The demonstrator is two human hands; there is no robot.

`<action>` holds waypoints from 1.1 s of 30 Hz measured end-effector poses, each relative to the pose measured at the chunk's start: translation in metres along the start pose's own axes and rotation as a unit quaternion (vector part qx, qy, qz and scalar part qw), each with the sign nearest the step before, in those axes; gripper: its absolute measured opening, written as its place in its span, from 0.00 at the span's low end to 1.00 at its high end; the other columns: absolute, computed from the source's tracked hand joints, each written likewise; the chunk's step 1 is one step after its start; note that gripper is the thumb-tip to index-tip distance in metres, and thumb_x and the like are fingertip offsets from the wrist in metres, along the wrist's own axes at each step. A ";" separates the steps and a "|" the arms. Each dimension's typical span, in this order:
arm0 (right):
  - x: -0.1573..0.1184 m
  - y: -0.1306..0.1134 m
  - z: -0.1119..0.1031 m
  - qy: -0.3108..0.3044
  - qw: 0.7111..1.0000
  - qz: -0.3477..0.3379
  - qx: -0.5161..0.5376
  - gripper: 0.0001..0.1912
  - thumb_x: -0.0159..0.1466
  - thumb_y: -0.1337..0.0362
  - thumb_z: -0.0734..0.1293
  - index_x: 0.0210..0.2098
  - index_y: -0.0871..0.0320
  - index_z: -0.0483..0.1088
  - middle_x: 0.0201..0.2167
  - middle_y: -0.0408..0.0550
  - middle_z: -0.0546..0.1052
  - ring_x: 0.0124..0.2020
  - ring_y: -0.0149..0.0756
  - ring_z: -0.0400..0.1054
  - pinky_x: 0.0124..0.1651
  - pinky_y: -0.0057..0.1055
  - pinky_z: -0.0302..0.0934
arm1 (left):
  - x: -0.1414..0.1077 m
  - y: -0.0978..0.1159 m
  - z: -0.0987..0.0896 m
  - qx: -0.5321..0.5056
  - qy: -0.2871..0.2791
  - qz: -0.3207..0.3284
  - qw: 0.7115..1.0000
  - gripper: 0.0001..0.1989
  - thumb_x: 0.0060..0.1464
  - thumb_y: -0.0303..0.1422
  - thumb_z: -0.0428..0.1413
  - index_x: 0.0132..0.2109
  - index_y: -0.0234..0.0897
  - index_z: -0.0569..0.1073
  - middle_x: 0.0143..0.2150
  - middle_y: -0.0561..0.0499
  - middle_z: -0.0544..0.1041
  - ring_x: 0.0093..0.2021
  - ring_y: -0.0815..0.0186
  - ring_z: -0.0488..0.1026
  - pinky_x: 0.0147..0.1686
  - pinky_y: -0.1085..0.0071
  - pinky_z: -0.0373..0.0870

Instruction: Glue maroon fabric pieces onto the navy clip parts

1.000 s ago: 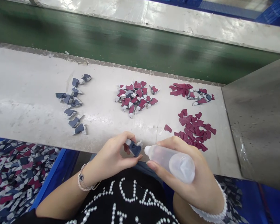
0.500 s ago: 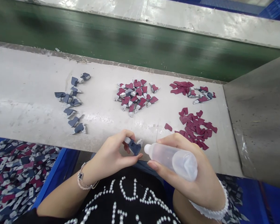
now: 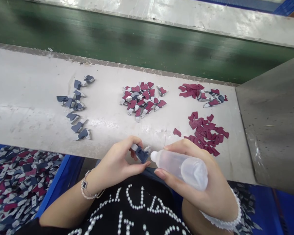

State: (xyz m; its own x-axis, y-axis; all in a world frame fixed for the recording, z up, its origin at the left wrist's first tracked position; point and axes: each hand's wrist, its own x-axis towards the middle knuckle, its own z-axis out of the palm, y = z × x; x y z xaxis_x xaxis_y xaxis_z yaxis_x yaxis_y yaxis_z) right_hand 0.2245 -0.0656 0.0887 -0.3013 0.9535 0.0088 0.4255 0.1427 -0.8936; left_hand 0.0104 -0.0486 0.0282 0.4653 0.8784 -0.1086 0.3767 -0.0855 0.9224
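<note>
Between thumb and fingers, my left hand (image 3: 123, 158) grips a small dark-blue and grey plastic part (image 3: 141, 154) just off the bench's front edge. My right hand (image 3: 205, 182) is wrapped around a translucent squeeze bottle (image 3: 180, 168), which lies nearly level with its white tip pointing left, close beside the part. Whether the tip touches the part I cannot tell. Beyond my hands is a pile of grey parts with maroon faces (image 3: 142, 99). Loose maroon pieces (image 3: 205, 132) lie past my right hand, with one single maroon piece (image 3: 177, 132) apart from them.
Dark-blue and grey parts (image 3: 73, 104) form a loose column on the left of the bench (image 3: 105, 98). A second maroon heap (image 3: 191, 90) sits at the back right, by a metal side panel (image 3: 271, 120). Below left stands a blue bin (image 3: 55, 182) full of mixed parts; a green wall (image 3: 112, 45) runs behind.
Both hands keep almost the same pose, with the bottle tip still beside the part. The view has shifted very slightly.
</note>
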 end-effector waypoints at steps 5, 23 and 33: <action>-0.002 0.001 -0.003 0.012 1.000 0.001 -0.015 0.10 0.63 0.62 0.72 0.37 0.53 0.66 0.27 0.37 0.71 0.24 0.28 0.67 0.27 0.27 0.62 | -0.001 -0.001 -0.002 0.013 0.020 0.008 1.000 0.17 0.52 0.30 0.65 0.43 0.42 0.66 0.34 0.59 0.75 0.29 0.73 0.72 0.32 0.77 0.70; 0.000 0.028 -0.029 0.040 0.994 0.019 0.095 0.22 0.58 0.61 0.77 0.51 0.44 0.72 0.42 0.43 0.78 0.33 0.34 0.74 0.35 0.28 0.70 | 0.003 -0.018 -0.005 -0.118 0.102 -0.039 0.987 0.20 0.44 0.32 0.71 0.39 0.41 0.69 0.34 0.58 0.74 0.30 0.73 0.73 0.29 0.80 0.73; 0.055 0.087 0.012 0.059 0.991 0.058 0.109 0.24 0.63 0.65 0.71 0.58 0.53 0.67 0.57 0.52 0.73 0.60 0.44 0.66 0.64 0.45 0.56 | 0.003 -0.045 -0.006 -0.097 0.132 -0.060 0.985 0.12 0.51 0.35 0.67 0.40 0.41 0.74 0.37 0.53 0.78 0.40 0.65 0.78 0.39 0.74 0.79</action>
State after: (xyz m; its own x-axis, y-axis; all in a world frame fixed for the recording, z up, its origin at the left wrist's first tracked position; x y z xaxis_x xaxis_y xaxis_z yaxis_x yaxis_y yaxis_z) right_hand 0.2342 -0.0036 0.0062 -0.1541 0.9863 -0.0590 0.2528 -0.0183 -0.9673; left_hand -0.0103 -0.0396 -0.0117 0.1927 0.9706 -0.1443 0.2437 0.0952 0.9652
